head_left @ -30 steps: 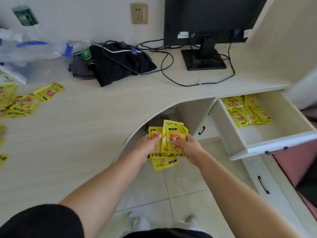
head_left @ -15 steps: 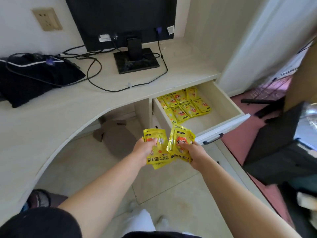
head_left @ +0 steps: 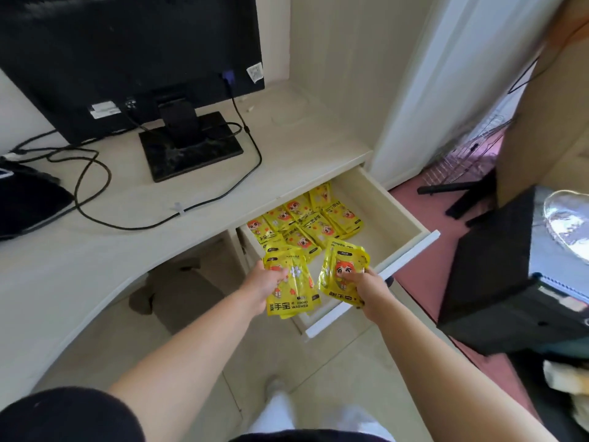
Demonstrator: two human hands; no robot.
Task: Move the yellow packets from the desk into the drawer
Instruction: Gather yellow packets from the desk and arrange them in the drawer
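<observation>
Glossy yellow foil hand-warmer packets [head_left: 294,293], flat rectangles printed with a cartoon face, are fanned in the left hand [head_left: 266,282], whose grip pinches the stack by its edge. The right hand [head_left: 366,287] has a thumb-and-finger grip on a second crinkled bunch [head_left: 342,266]. Both bunches are held over the front of the open drawer [head_left: 387,207], a smooth pale laminate box where more packets [head_left: 306,223] lie overlapping at the back. The desk [head_left: 95,250] has the same pale finish.

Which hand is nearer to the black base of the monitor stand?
Left. The left hand, gripping yellow packets, is in front of the monitor base, slightly to its right; the right hand is farther right, by the drawer front.
</observation>
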